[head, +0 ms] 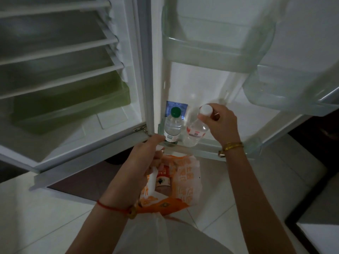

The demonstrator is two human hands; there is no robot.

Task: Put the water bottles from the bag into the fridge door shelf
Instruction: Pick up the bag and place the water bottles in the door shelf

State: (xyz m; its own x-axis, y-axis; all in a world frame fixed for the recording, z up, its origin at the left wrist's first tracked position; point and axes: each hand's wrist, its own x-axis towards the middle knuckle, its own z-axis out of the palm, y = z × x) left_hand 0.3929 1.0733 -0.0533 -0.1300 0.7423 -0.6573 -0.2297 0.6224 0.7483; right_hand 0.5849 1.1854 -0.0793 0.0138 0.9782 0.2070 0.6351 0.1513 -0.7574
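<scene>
From the head camera, the right hand (219, 123) grips a white-capped bottle (197, 130) by its neck, fingers closed round it, the bottle tilted with its base down-left of the hand over the door shelf (207, 143). Just left stands a green-capped bottle (172, 125), upright. The left hand (145, 158), nearer the person, is closed on the orange bag (185, 178) (another bottle seems inside).
</scene>
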